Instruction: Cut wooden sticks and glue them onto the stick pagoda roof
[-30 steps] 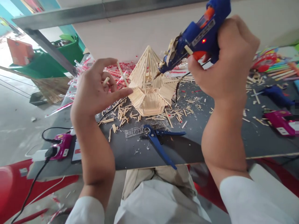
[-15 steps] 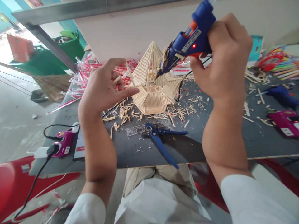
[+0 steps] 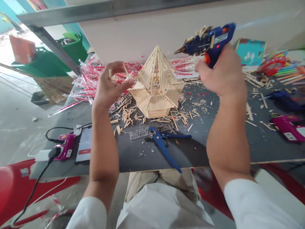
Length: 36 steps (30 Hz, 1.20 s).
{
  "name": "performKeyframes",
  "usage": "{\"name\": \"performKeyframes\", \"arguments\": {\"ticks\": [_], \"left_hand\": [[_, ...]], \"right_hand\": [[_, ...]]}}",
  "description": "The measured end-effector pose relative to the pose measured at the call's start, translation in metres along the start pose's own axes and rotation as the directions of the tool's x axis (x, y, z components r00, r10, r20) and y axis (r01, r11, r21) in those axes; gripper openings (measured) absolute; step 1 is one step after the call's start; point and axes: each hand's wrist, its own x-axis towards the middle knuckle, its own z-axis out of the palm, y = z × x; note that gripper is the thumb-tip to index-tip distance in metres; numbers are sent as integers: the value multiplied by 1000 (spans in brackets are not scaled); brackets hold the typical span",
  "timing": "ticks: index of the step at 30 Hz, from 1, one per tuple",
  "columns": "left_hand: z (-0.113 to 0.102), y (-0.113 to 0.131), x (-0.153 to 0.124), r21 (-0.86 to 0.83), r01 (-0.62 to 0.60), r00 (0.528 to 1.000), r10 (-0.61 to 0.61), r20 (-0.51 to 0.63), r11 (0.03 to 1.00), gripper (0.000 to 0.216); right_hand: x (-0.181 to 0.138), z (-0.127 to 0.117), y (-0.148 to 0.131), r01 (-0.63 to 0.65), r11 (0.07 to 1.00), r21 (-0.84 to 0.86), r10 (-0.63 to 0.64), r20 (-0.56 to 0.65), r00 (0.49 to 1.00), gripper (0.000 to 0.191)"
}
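My right hand (image 3: 222, 71) grips a blue hot glue gun (image 3: 214, 41) with a lit red light, its nozzle pointing left above the table. Dried glue and stick scraps cling to its front. My left hand (image 3: 111, 84) is closed on thin wooden sticks (image 3: 125, 69); how many it holds I cannot tell. Between the hands stands a small pavilion-like model (image 3: 157, 92) made of wooden sticks, with a pointed roof and flared lower panels. My left fingertips are close to its left side; whether they touch it I cannot tell.
Blue cutters (image 3: 164, 149) and a clear ruler (image 3: 138, 133) lie before the model among stick offcuts (image 3: 127, 116). A phone (image 3: 84, 146) and pink power adapters (image 3: 65, 144) are at the left. Red-and-clear wrappers (image 3: 92, 79) pile behind. Another blue glue gun (image 3: 286, 99) lies right.
The glue gun has moved away from the model, to the right, and tilted from steeply downward to nearly level. My left hand has shifted slightly right, still holding the sticks.
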Motion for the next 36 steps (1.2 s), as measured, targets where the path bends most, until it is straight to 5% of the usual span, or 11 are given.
{"name": "performKeyframes", "arguments": {"ticks": [2, 5, 8, 12, 20, 29, 36], "left_hand": [[4, -14, 4, -26, 16, 1000, -16, -17, 1000, 74], [9, -28, 6, -101, 46, 999, -43, 31, 994, 64], [9, -32, 4, -118, 110, 986, -94, 138, 987, 56], [3, -26, 0, -75, 181, 961, -159, 228, 981, 54], [-12, -18, -2, 28, 164, 944, -166, 286, 986, 57], [-33, -3, -13, 217, 154, 891, -230, 392, 964, 64], [-34, 14, -17, 314, 60, 857, -211, 471, 948, 64]], "right_hand": [[5, 9, 17, -167, 986, -19, 168, 86, 982, 10], [10, 21, 36, -397, 912, 102, 343, 342, 875, 12], [11, 32, 44, -569, 787, 239, 375, 547, 748, 7], [9, 38, 39, -621, 720, 308, 333, 631, 700, 12], [8, 46, 35, -581, 700, 414, 251, 620, 744, 13], [1, 88, 26, -535, 525, 662, 225, 499, 837, 27], [8, 72, 37, -287, 748, 599, 269, 122, 955, 28]]}}
